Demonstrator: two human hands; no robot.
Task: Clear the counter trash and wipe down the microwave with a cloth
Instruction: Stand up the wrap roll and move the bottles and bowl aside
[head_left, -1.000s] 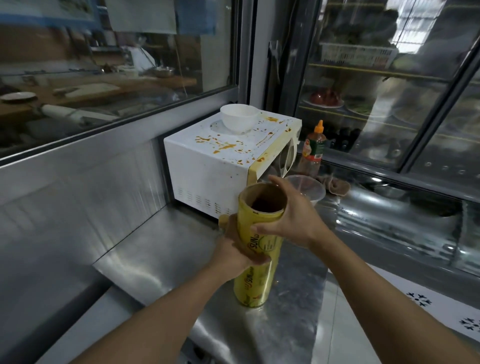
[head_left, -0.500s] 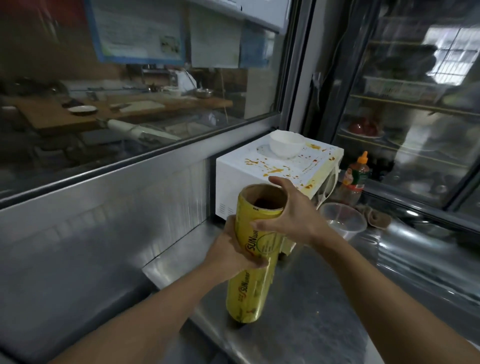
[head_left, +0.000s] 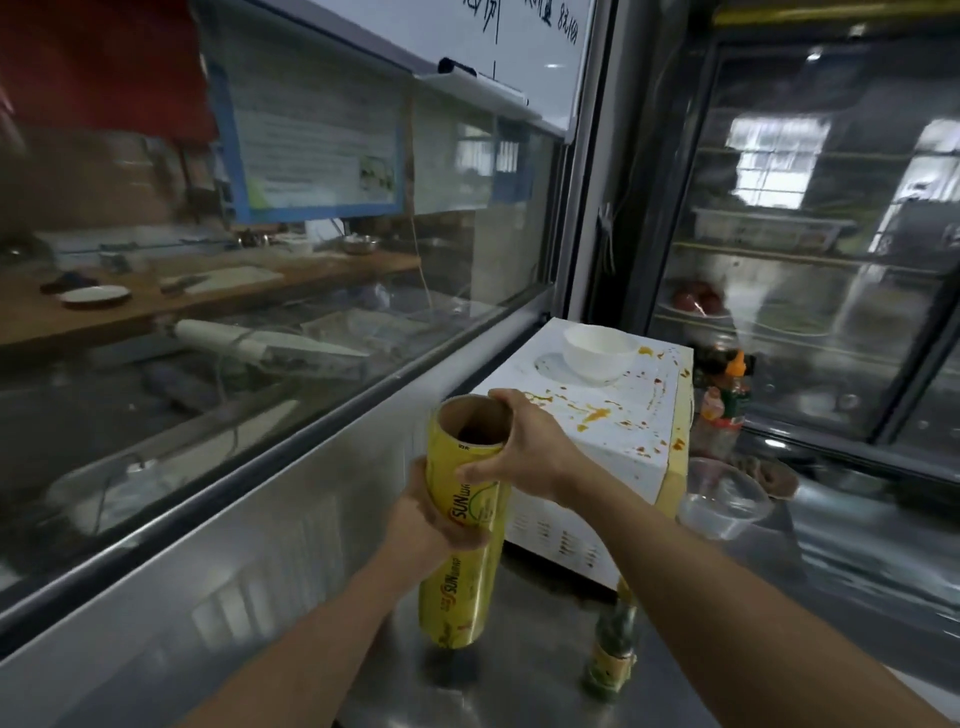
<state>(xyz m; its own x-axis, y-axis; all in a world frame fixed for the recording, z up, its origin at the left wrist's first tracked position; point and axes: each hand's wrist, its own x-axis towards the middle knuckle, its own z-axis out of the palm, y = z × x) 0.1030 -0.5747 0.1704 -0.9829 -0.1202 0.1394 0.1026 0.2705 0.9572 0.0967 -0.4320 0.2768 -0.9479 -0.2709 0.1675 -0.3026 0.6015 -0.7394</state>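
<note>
We hold the yellow cling-film roll upright in both hands: left hand w/ its grip wrapped round the middle, right hand w/ grip pinching the open top rim. Since a sec ago, our view has lifted and swung left, so the microwave now sits further right; the roll's held just as before. Its base hovers just above the tabletop. Sauce splatters are still on the microwave top, beside a white bowl. Wiping not yet begun, we judge; no cloth in view.
</note>
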